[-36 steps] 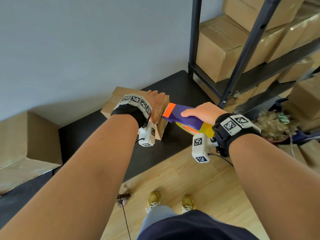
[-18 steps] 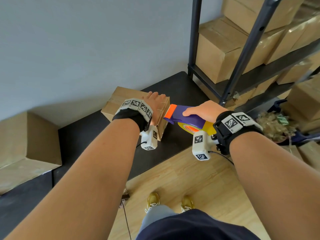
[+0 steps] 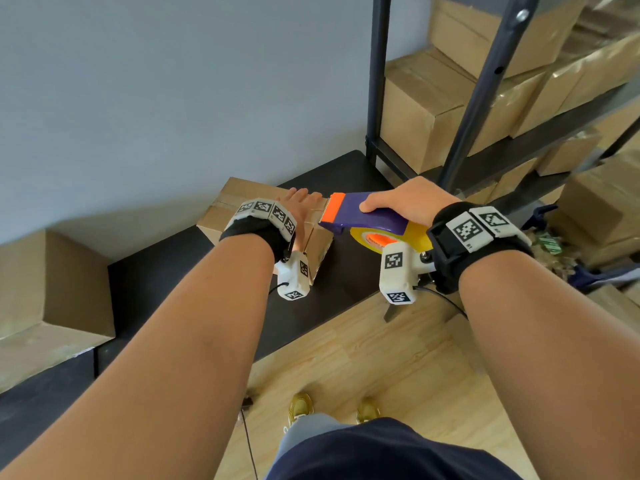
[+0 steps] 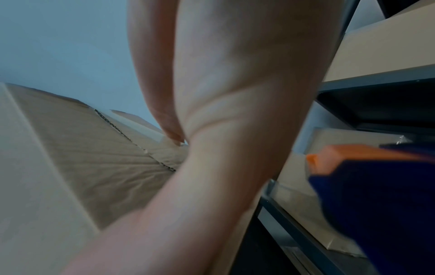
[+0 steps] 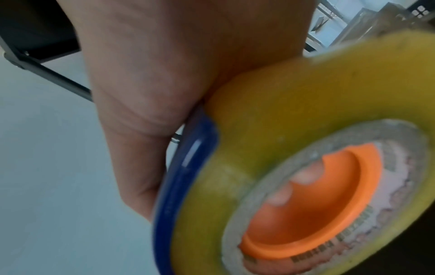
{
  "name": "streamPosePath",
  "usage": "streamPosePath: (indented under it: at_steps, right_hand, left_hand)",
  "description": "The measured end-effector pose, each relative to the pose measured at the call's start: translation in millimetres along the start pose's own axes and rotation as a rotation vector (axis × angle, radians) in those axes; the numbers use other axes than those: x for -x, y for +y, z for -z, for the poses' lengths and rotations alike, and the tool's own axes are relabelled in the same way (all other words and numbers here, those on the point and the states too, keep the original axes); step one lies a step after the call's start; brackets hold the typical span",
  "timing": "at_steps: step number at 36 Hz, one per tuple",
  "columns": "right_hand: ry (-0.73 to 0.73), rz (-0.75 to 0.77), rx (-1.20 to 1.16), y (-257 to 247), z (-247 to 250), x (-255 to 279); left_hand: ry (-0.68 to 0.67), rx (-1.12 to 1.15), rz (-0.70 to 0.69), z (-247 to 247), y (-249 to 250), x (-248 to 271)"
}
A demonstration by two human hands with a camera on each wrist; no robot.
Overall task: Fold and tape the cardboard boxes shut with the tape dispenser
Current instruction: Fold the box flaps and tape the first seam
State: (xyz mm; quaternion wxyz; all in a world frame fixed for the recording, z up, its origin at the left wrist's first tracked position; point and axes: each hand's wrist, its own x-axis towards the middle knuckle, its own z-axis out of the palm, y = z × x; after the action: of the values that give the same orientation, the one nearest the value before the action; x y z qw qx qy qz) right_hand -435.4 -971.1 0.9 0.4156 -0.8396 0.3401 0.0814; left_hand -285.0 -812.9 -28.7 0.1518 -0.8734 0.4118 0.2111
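A small cardboard box lies on the black bench by the wall. My left hand rests flat on its top with straight fingers, pressing the flaps; the box's seam shows in the left wrist view. My right hand grips the purple and orange tape dispenser, whose orange blade end sits at the box's right top edge. Its yellow tape roll fills the right wrist view, with the dispenser's blue frame beside my thumb.
A dark metal shelf rack loaded with taped cardboard boxes stands to the right. A larger cardboard box sits on the bench at left. Wooden floor and my shoes lie below.
The right hand has drawn the dispenser slightly right and up, from the box's side toward its top right edge. The left hand stays flat on the box.
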Motion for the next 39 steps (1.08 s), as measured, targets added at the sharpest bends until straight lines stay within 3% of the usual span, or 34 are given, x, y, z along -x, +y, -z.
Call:
streamPosePath:
  at_steps: [12,21,26,30,33,39]
  right_hand:
    - [-0.055,-0.124,-0.050,23,-35,-12]
    - [-0.101,-0.114,0.040,24,-51,-23]
    - [-0.124,-0.069,0.124,24,-50,-24]
    - [-0.136,-0.027,0.178,25,-50,-23]
    - [-0.138,-0.007,0.205,26,-51,-24]
    - [-0.156,0.003,0.148,36,-54,-22]
  left_hand:
    - [0.005,0.054,-0.018,-11,-11,-8]
    - [0.086,0.006,-0.041,-22,-6,0]
    - [0.075,0.270,0.005,-32,-10,0]
    - [0.287,0.686,0.028,-40,-3,7]
    - [0.425,0.555,0.069,-50,5,4]
    - [0.460,0.372,0.111,-72,11,-4]
